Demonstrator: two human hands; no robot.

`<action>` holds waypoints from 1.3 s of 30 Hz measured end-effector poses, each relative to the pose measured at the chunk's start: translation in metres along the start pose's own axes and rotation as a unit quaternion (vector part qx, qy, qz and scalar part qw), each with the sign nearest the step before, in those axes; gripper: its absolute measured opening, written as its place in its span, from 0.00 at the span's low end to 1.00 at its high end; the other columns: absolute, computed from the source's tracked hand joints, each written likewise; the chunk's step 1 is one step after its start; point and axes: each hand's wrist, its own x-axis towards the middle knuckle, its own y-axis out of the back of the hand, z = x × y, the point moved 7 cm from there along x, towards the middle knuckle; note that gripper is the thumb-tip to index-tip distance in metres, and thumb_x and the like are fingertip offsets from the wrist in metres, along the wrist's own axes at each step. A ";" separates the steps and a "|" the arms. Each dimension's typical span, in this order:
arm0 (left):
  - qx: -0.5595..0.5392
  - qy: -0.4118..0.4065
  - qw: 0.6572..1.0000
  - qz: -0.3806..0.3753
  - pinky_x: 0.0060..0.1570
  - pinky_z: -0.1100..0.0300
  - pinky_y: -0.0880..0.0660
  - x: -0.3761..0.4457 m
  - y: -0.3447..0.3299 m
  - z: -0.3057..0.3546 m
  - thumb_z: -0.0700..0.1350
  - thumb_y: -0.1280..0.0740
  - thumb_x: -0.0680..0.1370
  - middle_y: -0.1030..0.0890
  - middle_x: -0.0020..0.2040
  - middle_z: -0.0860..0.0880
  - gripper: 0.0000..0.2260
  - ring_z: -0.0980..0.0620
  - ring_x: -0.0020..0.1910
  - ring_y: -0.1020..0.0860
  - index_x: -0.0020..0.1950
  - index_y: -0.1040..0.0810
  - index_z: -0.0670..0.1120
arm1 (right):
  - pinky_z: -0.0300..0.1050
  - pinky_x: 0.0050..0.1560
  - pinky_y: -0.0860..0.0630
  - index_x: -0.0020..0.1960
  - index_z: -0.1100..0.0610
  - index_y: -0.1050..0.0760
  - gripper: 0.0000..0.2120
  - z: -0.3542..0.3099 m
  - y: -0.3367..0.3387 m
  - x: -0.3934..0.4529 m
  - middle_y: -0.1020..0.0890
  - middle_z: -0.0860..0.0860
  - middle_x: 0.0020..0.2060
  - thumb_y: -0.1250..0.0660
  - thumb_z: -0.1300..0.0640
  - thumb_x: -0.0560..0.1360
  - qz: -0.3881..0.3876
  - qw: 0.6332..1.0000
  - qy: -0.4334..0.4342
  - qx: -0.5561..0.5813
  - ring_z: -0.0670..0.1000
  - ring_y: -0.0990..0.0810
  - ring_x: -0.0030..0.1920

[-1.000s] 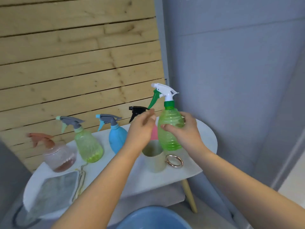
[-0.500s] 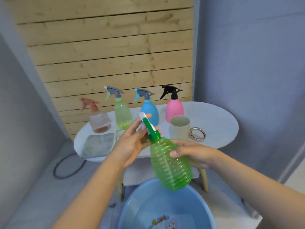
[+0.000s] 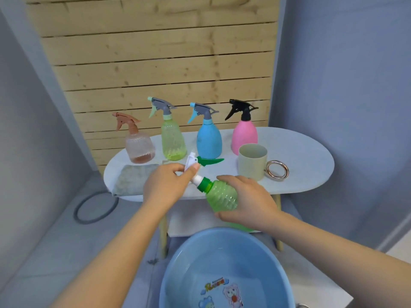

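Head view: the round blue plastic basin [image 3: 233, 252] sits nearer than the tilted translucent green ribbed spray bottle [image 3: 222, 196] gripped by the right hand [image 3: 246, 203], so any liquid could spill past its rim if the left hand [image 3: 164, 185], pinching the white-and-green trigger head [image 3: 191, 163], twists it free.

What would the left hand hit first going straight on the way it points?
Probably the blue bottle, just past the spray head the left hand pinches on the green bottle; depth is unclear.
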 end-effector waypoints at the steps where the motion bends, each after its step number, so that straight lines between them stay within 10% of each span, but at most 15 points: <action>1: 0.007 0.008 1.000 -0.004 0.33 0.58 0.32 0.002 0.001 -0.005 0.60 0.34 0.75 0.30 0.27 0.52 0.18 0.52 0.29 0.29 0.31 0.25 0.49 | 0.45 0.61 0.34 0.72 0.43 0.39 0.38 0.001 0.002 0.000 0.29 0.46 0.64 0.28 0.45 0.65 0.003 0.999 0.019 -0.027 0.52 0.31 0.63; 6: -0.198 0.111 0.972 -0.066 0.19 0.66 0.35 0.001 -0.009 -0.026 0.45 0.39 0.81 0.21 0.31 0.44 0.06 0.55 0.20 0.29 0.56 0.27 0.46 | 0.42 0.60 0.39 0.71 0.41 0.38 0.38 0.008 0.007 0.009 0.30 0.43 0.64 0.28 0.46 0.64 0.013 0.991 0.088 -0.097 0.50 0.33 0.63; 10: -0.103 -0.038 0.984 -0.141 0.34 0.72 0.32 0.002 -0.011 -0.011 0.33 0.44 0.78 0.28 0.45 0.47 0.20 0.54 0.37 0.28 0.59 0.24 0.54 | 0.38 0.62 0.35 0.68 0.42 0.34 0.38 0.026 0.007 0.013 0.28 0.43 0.63 0.23 0.50 0.62 -0.037 0.997 0.046 0.053 0.46 0.31 0.64; 14: -0.039 -0.119 0.986 -0.112 0.49 0.74 0.33 -0.001 -0.014 -0.007 0.42 0.30 0.75 0.28 0.52 0.53 0.10 0.60 0.49 0.27 0.54 0.21 0.54 | 0.33 0.58 0.38 0.68 0.43 0.34 0.38 0.031 0.009 0.014 0.29 0.41 0.62 0.22 0.50 0.62 -0.052 0.995 0.058 0.064 0.44 0.31 0.63; 20: -0.093 0.028 0.990 -0.104 0.25 0.69 0.30 -0.004 -0.024 -0.014 0.53 0.31 0.75 0.21 0.31 0.50 0.24 0.55 0.21 0.25 0.69 0.33 0.53 | 0.46 0.64 0.35 0.71 0.43 0.37 0.39 0.033 0.022 0.015 0.29 0.45 0.65 0.25 0.45 0.63 0.006 0.994 0.071 -0.084 0.50 0.32 0.65; 24: -0.206 0.077 0.968 -0.122 0.23 0.66 0.29 -0.011 -0.033 -0.007 0.45 0.40 0.81 0.22 0.29 0.46 0.15 0.54 0.20 0.29 0.67 0.29 0.53 | 0.51 0.57 0.32 0.67 0.47 0.29 0.38 0.022 0.023 0.015 0.24 0.49 0.59 0.23 0.48 0.58 0.072 0.972 0.111 -0.194 0.57 0.26 0.59; 31: -0.229 0.073 0.966 -0.098 0.30 0.64 0.24 -0.002 -0.017 -0.015 0.41 0.43 0.82 0.22 0.34 0.45 0.12 0.55 0.26 0.25 0.59 0.22 0.49 | 0.46 0.64 0.37 0.71 0.43 0.39 0.38 0.043 0.025 0.013 0.31 0.44 0.65 0.27 0.44 0.64 0.016 0.989 0.028 -0.143 0.51 0.33 0.65; 39: -0.145 0.126 0.981 0.000 0.37 0.62 0.29 0.019 0.020 -0.064 0.43 0.46 0.83 0.23 0.37 0.47 0.15 0.53 0.33 0.27 0.64 0.27 0.39 | 0.43 0.47 0.29 0.67 0.52 0.37 0.36 0.086 0.012 0.004 0.29 0.49 0.54 0.24 0.49 0.64 -0.096 0.979 -0.171 0.065 0.51 0.27 0.53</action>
